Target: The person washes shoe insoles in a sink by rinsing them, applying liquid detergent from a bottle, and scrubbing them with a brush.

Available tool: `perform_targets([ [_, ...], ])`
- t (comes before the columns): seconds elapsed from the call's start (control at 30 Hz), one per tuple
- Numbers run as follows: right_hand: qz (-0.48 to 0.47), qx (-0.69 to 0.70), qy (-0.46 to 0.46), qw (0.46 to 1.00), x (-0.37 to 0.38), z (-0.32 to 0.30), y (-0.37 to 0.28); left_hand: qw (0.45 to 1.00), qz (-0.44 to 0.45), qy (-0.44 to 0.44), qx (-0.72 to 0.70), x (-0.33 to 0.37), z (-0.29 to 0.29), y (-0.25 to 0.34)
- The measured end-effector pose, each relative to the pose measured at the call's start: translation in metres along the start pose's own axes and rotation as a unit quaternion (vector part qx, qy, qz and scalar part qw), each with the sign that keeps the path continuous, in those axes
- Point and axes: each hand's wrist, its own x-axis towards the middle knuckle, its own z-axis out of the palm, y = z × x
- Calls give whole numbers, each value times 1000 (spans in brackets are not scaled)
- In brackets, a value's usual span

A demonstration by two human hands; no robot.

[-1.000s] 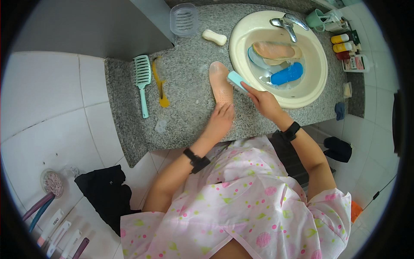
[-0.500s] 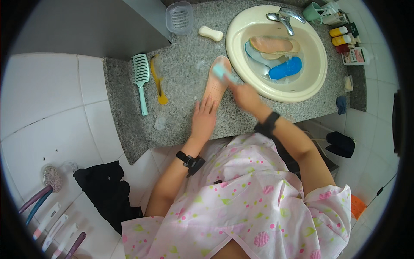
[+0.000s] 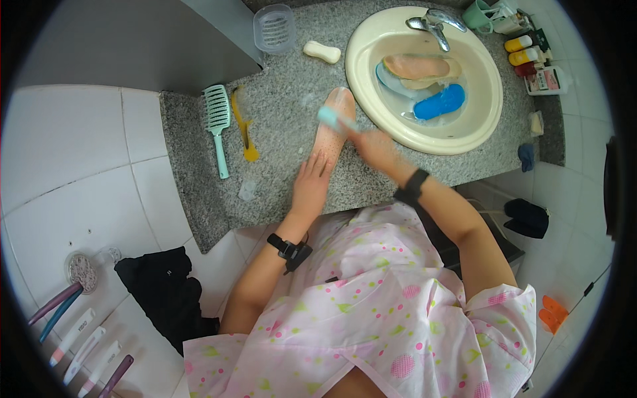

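Observation:
A pale pink insole (image 3: pixel 335 119) lies flat on the grey granite counter (image 3: pixel 285 106), left of the sink. My left hand (image 3: pixel 312 182) presses down on its near end with fingers spread. My right hand (image 3: pixel 373 144) grips a light teal brush (image 3: pixel 335 119) whose head rests on the insole's middle. Both wrists wear black bands.
The cream sink (image 3: pixel 424 136) holds a tan insole (image 3: pixel 421 66), a blue insole (image 3: pixel 438 103) and water under a tap (image 3: pixel 431 21). A teal hairbrush (image 3: pixel 217 126), yellow comb (image 3: pixel 244 126), soap bar (image 3: pixel 322 51) and clear soap dish (image 3: pixel 274 28) lie on the counter. Bottles (image 3: pixel 521 56) stand at right.
The view has shifted. My right hand has moved the brush down and along the insole. My left hand has slid toward the insole's near end.

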Motion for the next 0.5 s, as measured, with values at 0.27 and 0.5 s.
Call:
perform_targets([
  [0.27,-23,12,-23,999,-12,9,-10,1000,20,-10,8,-6,-1,-4],
  [0.5,-31,47,-109,992,-29,9,-51,999,9,-22,22,-13,6,-10],
])
